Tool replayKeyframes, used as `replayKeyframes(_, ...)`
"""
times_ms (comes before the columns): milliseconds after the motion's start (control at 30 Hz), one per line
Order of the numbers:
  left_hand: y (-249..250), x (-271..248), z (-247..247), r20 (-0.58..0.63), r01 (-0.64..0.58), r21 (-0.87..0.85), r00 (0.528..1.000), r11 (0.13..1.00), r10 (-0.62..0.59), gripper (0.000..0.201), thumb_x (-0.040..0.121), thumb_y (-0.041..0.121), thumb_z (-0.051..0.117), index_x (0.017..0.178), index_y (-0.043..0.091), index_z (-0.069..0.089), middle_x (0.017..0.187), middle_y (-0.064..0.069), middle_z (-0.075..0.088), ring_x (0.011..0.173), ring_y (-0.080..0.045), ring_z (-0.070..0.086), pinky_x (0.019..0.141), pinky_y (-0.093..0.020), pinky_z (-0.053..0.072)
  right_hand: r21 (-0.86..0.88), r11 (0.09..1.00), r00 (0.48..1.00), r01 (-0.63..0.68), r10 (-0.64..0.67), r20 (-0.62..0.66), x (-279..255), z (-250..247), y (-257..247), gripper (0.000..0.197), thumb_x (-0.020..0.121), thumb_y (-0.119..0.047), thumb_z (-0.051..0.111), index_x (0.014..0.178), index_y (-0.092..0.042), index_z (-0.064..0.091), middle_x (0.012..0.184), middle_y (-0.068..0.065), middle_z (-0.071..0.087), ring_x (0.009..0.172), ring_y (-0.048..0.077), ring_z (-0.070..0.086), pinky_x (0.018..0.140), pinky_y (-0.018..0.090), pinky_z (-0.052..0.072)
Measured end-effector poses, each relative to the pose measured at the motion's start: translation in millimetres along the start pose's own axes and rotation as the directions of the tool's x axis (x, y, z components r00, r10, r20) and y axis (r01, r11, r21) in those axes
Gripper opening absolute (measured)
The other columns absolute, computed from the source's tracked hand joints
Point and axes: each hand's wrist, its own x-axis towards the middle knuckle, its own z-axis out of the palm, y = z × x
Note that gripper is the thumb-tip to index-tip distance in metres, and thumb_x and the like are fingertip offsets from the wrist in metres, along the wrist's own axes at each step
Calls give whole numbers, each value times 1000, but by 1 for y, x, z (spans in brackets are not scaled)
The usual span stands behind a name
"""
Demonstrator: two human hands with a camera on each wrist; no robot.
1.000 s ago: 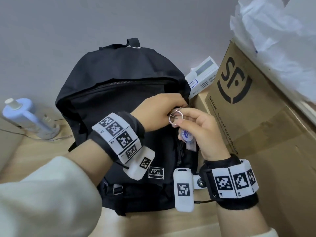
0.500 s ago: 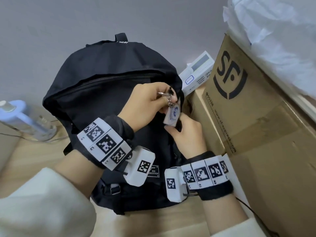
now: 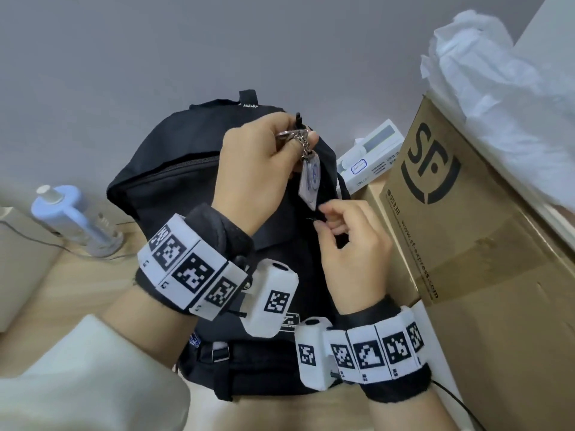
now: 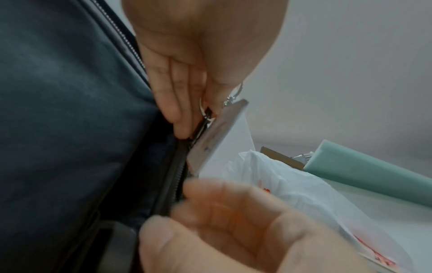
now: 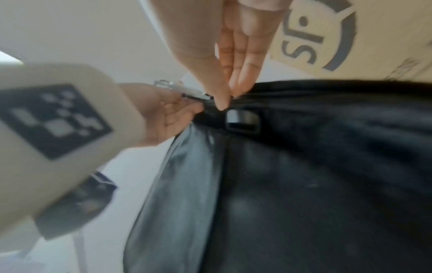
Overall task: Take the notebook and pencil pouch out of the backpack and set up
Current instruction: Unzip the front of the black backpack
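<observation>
A black backpack [image 3: 174, 194] stands upright on the wooden table, its main zipper [image 4: 177, 175] running down the right edge. My left hand [image 3: 295, 138] pinches a metal key ring [image 3: 287, 135] at the bag's upper right; the ring hangs on the zipper pull, and a white tag [image 3: 309, 178] dangles from it on a short chain. Just below, my right hand [image 3: 323, 217] pinches the backpack's edge beside the zipper, thumb against fingertips [image 5: 224, 99]. The left wrist view shows the ring [image 4: 205, 110] by my curled fingers [image 4: 177, 110]. No notebook or pencil pouch is in view.
A large SF cardboard box [image 3: 466, 213] stands close against the backpack's right side, with a white plastic bag [image 3: 497, 88] on top. A small white carton [image 3: 370, 157] lies behind the bag. A blue-and-white device [image 3: 71, 219] with a cable sits at the left on the table [image 3: 77, 290].
My left hand has risen along the backpack's right edge with the key ring. My right hand has let go of the ring and now pinches the bag's edge lower down.
</observation>
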Motion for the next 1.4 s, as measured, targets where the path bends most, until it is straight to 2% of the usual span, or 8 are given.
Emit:
replayKeyframes(367,11,-13,-2,165,-101,44,982,994,92,29,82,26,58,77,-3,63,69,-13,70,69,-32,67,64,-46,55,-19,976,949,-219,217,230,-3,5,-3,45,90,-31,30,126,-11,50,122,8,61,113,21,54,95,28,40)
replayKeyframes(500,10,-18,-4,148,-62,-54,987,997,69,23,83,23,58,78,2,66,73,-12,70,76,-32,70,67,-50,56,144,933,919,-330,282,276,4,-3,-11,37,93,-38,29,90,-18,60,77,-10,61,74,3,57,70,28,42)
replayKeyframes(700,19,-21,-4,219,-76,-32,972,997,81,29,86,20,58,77,-7,61,70,-14,68,65,-23,67,60,-35,57,513,610,796,-604,437,419,22,-1,-34,50,97,-38,19,75,-36,63,84,-25,65,88,-11,58,96,21,41)
replayKeyframes(867,4,-12,-28,42,122,-288,993,950,-114,29,81,4,57,58,21,63,55,12,62,62,-10,63,52,-18,49,369,604,700,-706,516,494,30,-10,-26,61,92,-51,18,136,-13,37,145,8,43,132,20,41,99,25,36)
replayKeyframes(967,-31,-4,-80,-193,236,-459,914,856,-356,42,87,-2,53,52,20,56,46,16,61,52,3,60,48,-14,48,398,583,706,-709,577,411,34,-18,-6,48,82,-61,47,113,-25,53,119,-8,61,110,-5,56,101,15,38)
replayKeyframes(1067,-55,-15,-115,-254,317,-448,851,836,-459,36,90,-4,46,66,22,52,49,21,63,55,8,61,51,-12,49,358,605,703,-711,632,327,36,-18,7,52,74,-66,54,101,-22,62,111,-7,64,113,13,56,108,39,38)
replayKeyframes(1233,-51,-26,-112,-138,286,-583,888,761,-439,52,92,0,48,45,19,61,51,10,63,60,-5,69,61,-20,57,64,947,922,-314,288,260,39,-4,-34,32,96,-22,32,109,-14,60,116,5,62,110,21,53,93,28,37)
replayKeyframes(1400,-52,-33,-117,-61,269,-692,903,670,-425,31,92,0,49,64,13,50,62,5,59,66,-12,71,66,-24,58,74,984,925,-163,126,359,57,3,-92,48,93,-46,26,80,-27,68,86,-4,69,89,17,60,88,39,45)
